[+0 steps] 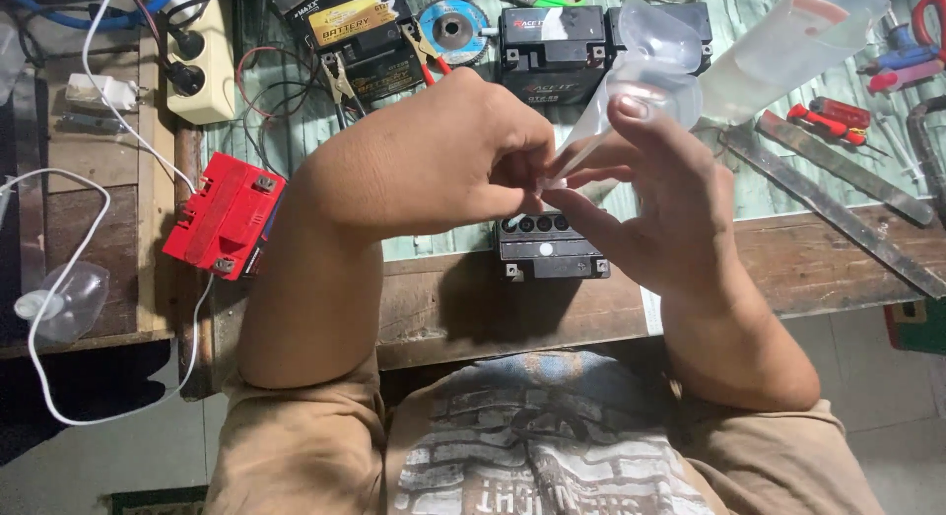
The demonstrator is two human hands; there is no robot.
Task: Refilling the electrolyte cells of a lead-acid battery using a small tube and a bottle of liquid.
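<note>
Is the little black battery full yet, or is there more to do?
Done: the black battery sits on the bench with its row of filler holes open. In hand: both the left hand and right hand work at the clear bottle tip. Left: nothing is pouring in yet.

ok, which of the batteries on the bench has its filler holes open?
The small black battery at the bench's near edge, right under the hands: a row of open round holes shows along its top. The red battery and the rear ones show none.

The person is wearing tan short sleeves [296, 446] that are ending above the elbows, leaving both forearms bare. At six o'clock, a grey brick-pattern print [532, 446] with pale lettering is showing across the shirt's chest. Both hands are going ungloved.
</note>
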